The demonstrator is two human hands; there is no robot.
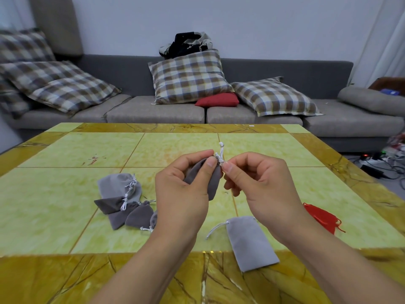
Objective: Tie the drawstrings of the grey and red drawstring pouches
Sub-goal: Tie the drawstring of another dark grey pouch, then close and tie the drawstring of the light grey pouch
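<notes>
Grey velvet is bunched in our left hand (184, 185), whose thumb and fingers pinch the gathered neck of the held grey pouch (210, 183); its body hangs down and toward us between the two hands. Our right hand (260, 185) pinches the white drawstring (221, 153) just beside that neck, thumb against forefinger, so both grips are closed on the same pouch. The cord's free end stands almost upright above the two thumbs, with a small knot at its tip. That, we judge, is what the next pull turns on: the cord rises up and away from the neck, the right hand is nearer to it, and the left need only anchor the cloth while the right draws the knot tight.

Further out, on the yellow-green desk (65, 154), a heap of grey pouches with cinched necks (122, 200) lies to our left. A flat grey pouch (252, 244) with a loose cord lies near the front edge, apparently not yet tied. The red pouch (322, 216) lies at our right, partly hidden by the right forearm.
</notes>
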